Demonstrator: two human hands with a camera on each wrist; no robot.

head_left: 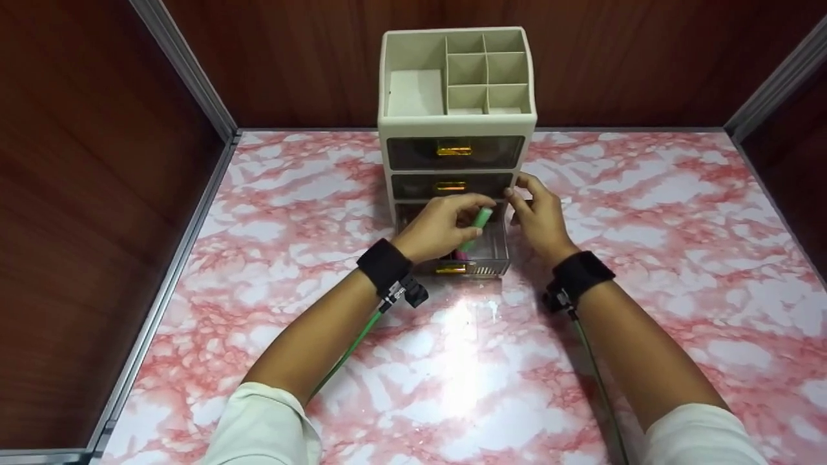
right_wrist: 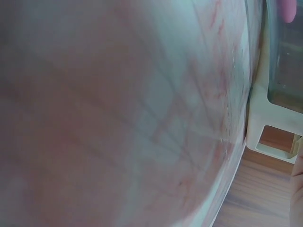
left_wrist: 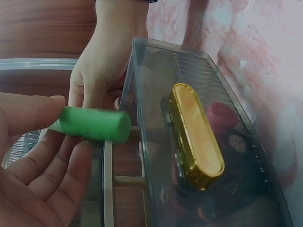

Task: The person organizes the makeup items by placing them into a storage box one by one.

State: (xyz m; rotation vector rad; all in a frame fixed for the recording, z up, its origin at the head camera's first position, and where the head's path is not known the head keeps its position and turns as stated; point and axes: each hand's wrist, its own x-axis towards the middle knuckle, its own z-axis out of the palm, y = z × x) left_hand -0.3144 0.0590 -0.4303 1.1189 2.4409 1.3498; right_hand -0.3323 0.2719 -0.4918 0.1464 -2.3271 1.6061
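My left hand (head_left: 439, 226) pinches a green cylindrical stick (head_left: 477, 227) between thumb and fingers, above the pulled-out bottom drawer (head_left: 496, 245) of a cream drawer organizer (head_left: 457, 123). In the left wrist view the green stick (left_wrist: 94, 124) shows its blunt end near the drawer's clear front; its exact kind is unclear. Through that front a pink round-ended item (left_wrist: 222, 116) shows inside, with other things blurred behind it. The right hand (head_left: 541, 213) holds the organizer's right front edge beside the open drawer, its fingers bent at the side; their tips are partly hidden.
Two dark drawers with gold handles (head_left: 453, 150) are shut above the open one. Compartments (head_left: 466, 69) divide the organizer's top. It stands near the back wooden wall (head_left: 310, 71), on a pink-and-white marbled surface (head_left: 291, 226). A green cable (head_left: 349, 352) trails from each wristband.
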